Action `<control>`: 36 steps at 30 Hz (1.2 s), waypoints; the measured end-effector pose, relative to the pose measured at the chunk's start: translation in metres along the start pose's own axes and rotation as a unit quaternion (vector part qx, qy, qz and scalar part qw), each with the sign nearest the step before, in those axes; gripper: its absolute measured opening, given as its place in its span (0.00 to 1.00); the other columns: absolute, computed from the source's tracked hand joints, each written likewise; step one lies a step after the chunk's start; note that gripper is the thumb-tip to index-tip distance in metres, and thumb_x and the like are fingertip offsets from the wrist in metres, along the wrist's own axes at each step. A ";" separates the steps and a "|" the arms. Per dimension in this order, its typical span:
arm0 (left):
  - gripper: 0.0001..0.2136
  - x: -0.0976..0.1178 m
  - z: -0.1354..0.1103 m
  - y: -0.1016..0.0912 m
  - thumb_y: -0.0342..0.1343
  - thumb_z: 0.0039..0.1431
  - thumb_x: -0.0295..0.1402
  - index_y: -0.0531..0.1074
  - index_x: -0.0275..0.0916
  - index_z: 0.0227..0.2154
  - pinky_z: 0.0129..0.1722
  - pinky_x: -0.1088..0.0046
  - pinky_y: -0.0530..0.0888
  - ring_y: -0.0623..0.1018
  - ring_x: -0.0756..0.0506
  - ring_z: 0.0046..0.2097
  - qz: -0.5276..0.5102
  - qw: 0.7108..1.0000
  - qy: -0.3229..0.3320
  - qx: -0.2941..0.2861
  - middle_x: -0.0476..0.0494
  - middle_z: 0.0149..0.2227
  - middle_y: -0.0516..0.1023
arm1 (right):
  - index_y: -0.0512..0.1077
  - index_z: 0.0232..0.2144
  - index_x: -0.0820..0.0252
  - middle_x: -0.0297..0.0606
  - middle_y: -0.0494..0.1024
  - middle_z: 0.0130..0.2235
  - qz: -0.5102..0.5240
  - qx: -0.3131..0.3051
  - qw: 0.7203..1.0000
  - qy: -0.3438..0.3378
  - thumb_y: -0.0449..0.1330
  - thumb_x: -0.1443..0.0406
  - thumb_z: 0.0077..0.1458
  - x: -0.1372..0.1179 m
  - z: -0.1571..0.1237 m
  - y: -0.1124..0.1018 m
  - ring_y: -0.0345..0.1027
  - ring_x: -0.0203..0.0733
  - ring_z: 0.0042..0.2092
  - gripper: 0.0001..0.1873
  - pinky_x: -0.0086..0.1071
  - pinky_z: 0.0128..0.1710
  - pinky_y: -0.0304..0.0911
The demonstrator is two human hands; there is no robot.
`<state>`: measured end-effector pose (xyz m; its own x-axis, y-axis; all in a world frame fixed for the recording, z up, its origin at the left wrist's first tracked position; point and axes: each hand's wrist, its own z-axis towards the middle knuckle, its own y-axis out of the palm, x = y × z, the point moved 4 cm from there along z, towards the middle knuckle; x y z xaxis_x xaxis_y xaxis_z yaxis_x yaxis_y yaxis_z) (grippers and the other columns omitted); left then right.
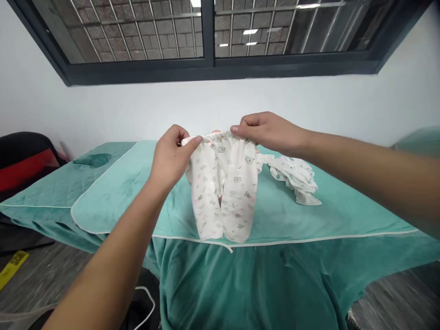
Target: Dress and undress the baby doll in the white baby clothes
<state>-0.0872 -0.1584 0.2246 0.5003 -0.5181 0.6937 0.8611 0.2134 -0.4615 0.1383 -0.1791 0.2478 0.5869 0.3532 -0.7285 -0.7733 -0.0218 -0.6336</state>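
Note:
A small pair of white baby pants [237, 183] with a printed animal pattern hangs upright in front of me, its legs pointing down. My left hand [175, 156] pinches the left end of the elastic waistband. At the right end of the waistband, my right hand [264, 130] is closed on the cloth between thumb and fingers. Behind the pants, something mostly hidden shows only as small patches and a white sleeve-like piece [264, 160]. Just right of it lies a crumpled white printed baby garment [295, 176] on the bed.
A green fitted cover [240, 279] drapes over the bed, with a lighter green pad [343, 215] on top. A dark-framed window [209, 68] with bars is in the white wall behind. A black and red chair [27, 167] stands at left; a white cable [147, 305] hangs below.

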 end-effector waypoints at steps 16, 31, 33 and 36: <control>0.21 -0.077 -0.078 0.066 0.59 0.56 0.43 0.69 0.38 0.50 0.52 0.56 0.75 0.77 0.35 0.52 -0.112 0.972 -0.166 -0.121 0.39 0.50 0.78 | 0.59 0.40 0.53 0.32 0.70 0.42 0.340 0.149 0.925 -0.085 0.58 0.59 0.54 -0.003 0.043 0.051 0.70 0.41 0.48 0.14 0.42 0.47 0.70; 0.17 -0.169 -0.046 0.074 0.53 0.62 0.42 0.61 0.38 0.49 0.49 0.59 0.75 0.78 0.38 0.49 0.005 0.954 -0.296 0.047 0.35 0.48 0.75 | 0.71 0.33 0.59 0.41 0.80 0.35 -0.044 -0.192 0.979 0.058 0.56 0.44 0.57 0.125 0.068 0.134 0.73 0.43 0.34 0.23 0.35 0.38 0.66; 0.16 -0.173 -0.039 0.088 0.55 0.61 0.37 0.64 0.36 0.49 0.52 0.52 0.72 0.76 0.32 0.53 0.148 0.950 -0.270 -0.054 0.29 0.51 0.74 | 0.73 0.36 0.58 0.40 0.80 0.37 -0.119 -0.095 0.987 0.049 0.51 0.45 0.60 0.145 0.086 0.103 0.72 0.42 0.35 0.24 0.36 0.39 0.65; 0.18 -0.159 -0.022 0.102 0.52 0.60 0.29 0.66 0.34 0.54 0.61 0.50 0.66 0.67 0.31 0.63 0.253 0.956 -0.125 -0.080 0.26 0.61 0.67 | 0.73 0.39 0.58 0.42 0.80 0.41 -0.151 0.011 0.986 0.068 0.52 0.48 0.60 0.194 0.119 0.068 0.73 0.45 0.39 0.22 0.38 0.43 0.65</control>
<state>-0.0812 -0.0722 0.0552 0.8723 -0.1640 0.4606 0.4883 0.2447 -0.8377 0.1710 -0.0004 0.0947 0.8167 0.2116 -0.5368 -0.5628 0.0867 -0.8220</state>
